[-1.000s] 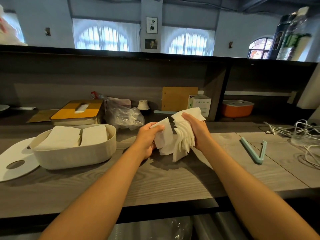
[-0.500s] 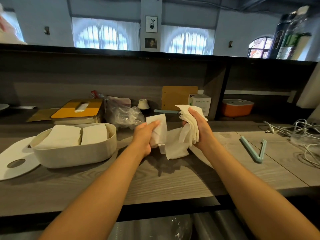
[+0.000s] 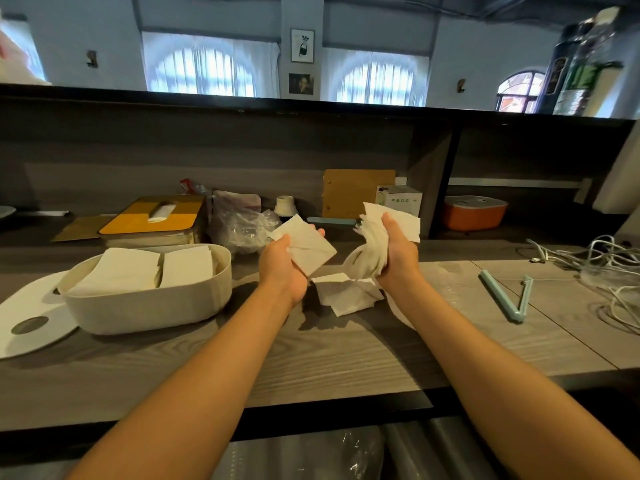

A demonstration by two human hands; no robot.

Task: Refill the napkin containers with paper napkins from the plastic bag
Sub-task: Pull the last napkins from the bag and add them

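My left hand (image 3: 282,268) holds a small flat stack of white napkins (image 3: 306,245) above the counter, thumb on top. My right hand (image 3: 398,252) grips a thicker, fanned bunch of napkins (image 3: 372,244). Between and below the hands, a few loose napkins (image 3: 346,292) lie on the wooden counter. To the left stands an open white oval container (image 3: 149,303) with two stacks of napkins inside. Its white lid (image 3: 31,320) with a round hole lies flat further left. A crumpled clear plastic bag (image 3: 239,223) sits behind the container.
A closed container with a yellow lid (image 3: 152,218) stands at the back left. A teal bag clip (image 3: 509,296) lies open on the right, white cables (image 3: 609,268) beyond it. An orange tub (image 3: 474,213), a small white box (image 3: 401,199) and a cardboard piece (image 3: 353,192) sit on the rear shelf.
The one bunch held by both hands has been split. My left hand drew a few napkins leftward, my right kept the rest, and some napkins dropped onto the counter.
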